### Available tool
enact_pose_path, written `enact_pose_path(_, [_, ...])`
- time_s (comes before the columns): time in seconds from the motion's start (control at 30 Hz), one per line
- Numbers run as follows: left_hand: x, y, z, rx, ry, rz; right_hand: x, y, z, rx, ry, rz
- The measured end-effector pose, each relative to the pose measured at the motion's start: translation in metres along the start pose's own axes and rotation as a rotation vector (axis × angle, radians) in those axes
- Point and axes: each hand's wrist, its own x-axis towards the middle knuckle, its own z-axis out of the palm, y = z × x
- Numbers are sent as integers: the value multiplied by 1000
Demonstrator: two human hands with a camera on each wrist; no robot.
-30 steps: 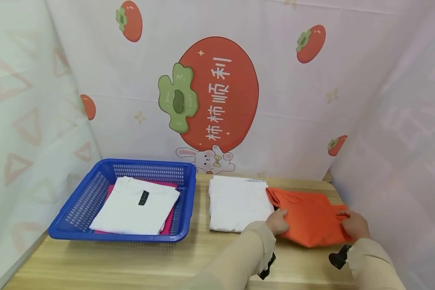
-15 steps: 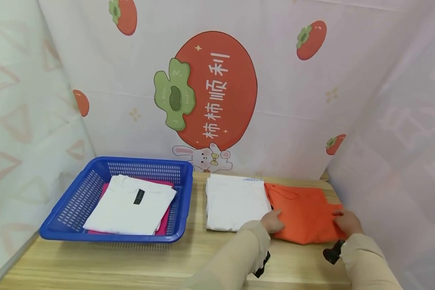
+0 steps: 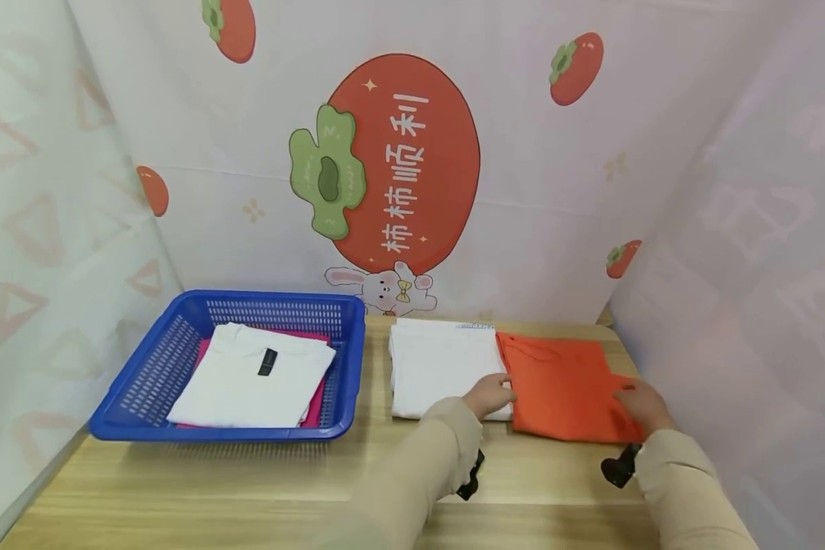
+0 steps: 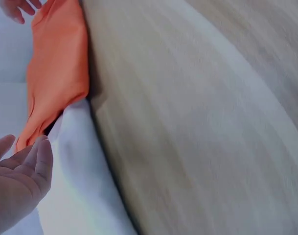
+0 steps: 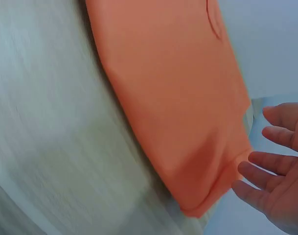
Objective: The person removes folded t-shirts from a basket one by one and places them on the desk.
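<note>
An orange T-shirt (image 3: 557,389) lies folded on the table, its left edge overlapping a folded white T-shirt (image 3: 440,367). My left hand (image 3: 490,396) is over the seam between the two shirts; in the left wrist view its loosely bent fingers (image 4: 43,161) come right to the orange edge, with nothing pinched. At the orange shirt's right end, my right hand (image 3: 646,406) hovers by the sleeve. Seen from the right wrist, that hand's fingers (image 5: 263,176) are spread and relaxed beside the fabric.
A blue plastic basket (image 3: 223,434) stands on the left of the wooden table (image 3: 247,496). Inside it, a folded white T-shirt (image 3: 247,389) with a black label lies over pink cloth (image 3: 315,405). Printed fabric walls (image 3: 522,229) enclose the back and sides.
The orange T-shirt's front edge has settled flatter and straighter. My left hand has let go of its lower left side and moved left; my right hand has loosened from the right side.
</note>
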Motion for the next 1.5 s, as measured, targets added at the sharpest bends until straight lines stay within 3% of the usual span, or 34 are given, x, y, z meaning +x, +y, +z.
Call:
enact_pose_path(0.17, [-9, -13, -24, 26, 34, 12, -3, -12, 18, 128, -24, -12])
enact_pose_path(0.43, [-22, -24, -54, -50, 85, -3, -2, -38, 36, 288, -26, 19])
enact_pose_path(0.7, [-47, -27, -87, -190, 97, -10, 61, -10, 88, 463, 6, -104])
enact_pose_path(0.83, [-59, -29, -100, -225, 105, 13, 65, -21, 101, 528, 20, -130])
enact_pose_path(1.07, [-85, -28, -120, -301, 129, 50, 47, -54, 112, 571, 6, -151])
enact_pose_path(1.3, [-107, -28, -138, -291, 163, 74, 29, -74, 120, 678, -32, -175])
enact_pose_path(1.5, [-122, -37, -155, -308, 183, 79, -20, -129, 113, 785, -92, -223])
